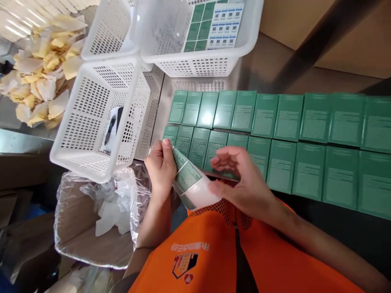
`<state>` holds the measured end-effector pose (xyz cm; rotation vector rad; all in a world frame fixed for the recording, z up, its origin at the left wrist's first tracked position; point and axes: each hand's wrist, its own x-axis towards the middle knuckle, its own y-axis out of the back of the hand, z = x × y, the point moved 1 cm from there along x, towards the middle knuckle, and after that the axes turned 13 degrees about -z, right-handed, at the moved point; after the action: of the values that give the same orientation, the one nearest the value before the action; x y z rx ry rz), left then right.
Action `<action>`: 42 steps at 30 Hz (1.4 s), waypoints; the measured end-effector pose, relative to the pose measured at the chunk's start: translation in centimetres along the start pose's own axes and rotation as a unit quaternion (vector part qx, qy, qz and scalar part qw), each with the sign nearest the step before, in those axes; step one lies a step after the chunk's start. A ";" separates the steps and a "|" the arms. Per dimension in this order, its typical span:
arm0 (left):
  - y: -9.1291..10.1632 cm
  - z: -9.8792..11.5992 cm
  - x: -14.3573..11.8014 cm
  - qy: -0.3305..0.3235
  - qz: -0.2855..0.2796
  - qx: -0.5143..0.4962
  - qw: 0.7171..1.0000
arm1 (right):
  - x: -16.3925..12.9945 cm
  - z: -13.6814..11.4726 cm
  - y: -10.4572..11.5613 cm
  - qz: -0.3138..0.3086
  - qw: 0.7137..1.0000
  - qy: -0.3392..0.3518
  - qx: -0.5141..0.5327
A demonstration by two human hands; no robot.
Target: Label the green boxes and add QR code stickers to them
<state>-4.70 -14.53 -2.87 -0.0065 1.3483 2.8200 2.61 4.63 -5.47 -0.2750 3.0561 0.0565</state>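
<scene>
My left hand (161, 167) grips the upper end of a strip of green labels on white backing (191, 181), thumb on top. My right hand (241, 179) pinches the strip's lower white end between thumb and fingers, the other fingers spread above it. Just beyond both hands, two rows of flat green boxes (281, 138) lie face down on the steel table (269, 69). An orange vest covers my chest below.
Three white perforated baskets stand at the back left: one (91, 122) holds a dark object, another (198, 61) holds green and white label sheets. A pile of yellow-white paper scraps (39, 69) lies far left. A plastic-lined cardboard bin (91, 228) sits below the table edge.
</scene>
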 end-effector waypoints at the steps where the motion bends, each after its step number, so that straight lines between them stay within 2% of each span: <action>1: 0.0 0.3 0.0 -0.007 0.028 -0.006 1.000 | -0.2 -0.4 -0.4 -0.007 1.000 0.000 -0.003; 3: -0.1 0.9 -0.1 -0.028 0.052 -0.015 0.998 | -0.3 -0.8 -0.7 0.014 1.000 -0.002 -0.023; 6: -0.2 1.7 -0.3 -0.060 0.046 -0.020 0.997 | -0.1 -0.9 0.0 0.039 0.997 0.004 -0.071; 10: -0.5 2.3 -0.5 -0.052 0.051 0.028 0.997 | -0.2 -0.3 0.9 0.035 0.987 0.036 -0.149; 12: -1.0 2.5 -0.4 -0.053 0.066 0.040 0.996 | -0.5 -0.1 1.0 0.079 0.963 0.120 -0.229; 14: -1.7 2.7 0.0 -0.053 0.074 0.050 0.995 | -1.0 -0.1 0.7 0.113 0.910 0.232 -0.324; 15: -1.9 2.7 0.3 -0.050 0.078 0.056 0.994 | -1.3 -0.3 0.6 0.107 0.882 0.287 -0.357; 17: -2.3 2.4 1.0 -0.041 0.085 0.063 0.994 | -2.1 -0.7 0.5 0.027 0.854 0.360 -0.374; 20: -1.8 1.5 2.1 -0.022 0.091 0.035 0.995 | -3.6 -1.9 1.7 -0.137 0.867 0.393 -0.273; 21: -1.5 1.2 2.3 -0.011 0.057 -0.004 0.998 | -4.0 -2.2 2.5 -0.152 0.883 0.383 -0.225; 22: -1.3 1.0 2.3 0.003 -0.009 -0.058 0.998 | -4.2 -2.5 3.6 -0.134 0.905 0.361 -0.181; 23: -1.1 0.9 2.2 0.018 -0.100 -0.118 0.988 | -4.2 -2.6 4.9 -0.089 0.931 0.324 -0.146; 25: -1.1 1.2 1.4 0.035 -0.279 -0.206 0.937 | -3.8 -2.3 7.4 0.030 0.975 0.197 -0.101; 27: -1.4 2.0 0.3 0.019 -0.375 -0.206 0.904 | -2.9 -1.4 9.2 0.096 0.992 0.059 -0.065; 29: -2.1 2.8 -0.5 -0.020 -0.417 -0.146 0.897 | -1.8 -0.4 10.1 0.081 0.996 -0.034 -0.025; 32: -3.4 3.4 -1.4 -0.059 -0.474 -0.067 0.876 | -0.6 0.7 10.1 0.031 0.995 -0.089 0.009; 36: -4.7 3.3 -2.0 -0.070 -0.484 -0.044 0.871 | 0.1 1.5 9.1 0.023 0.995 -0.096 -0.020; 42: -5.5 3.6 -2.7 -0.076 -0.461 0.044 0.883 | 0.5 2.3 7.7 0.073 0.971 -0.080 -0.214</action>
<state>-1.93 -8.32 -4.92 -0.3255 1.0343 1.9095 0.90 12.16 -7.62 -0.0624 2.8633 0.7139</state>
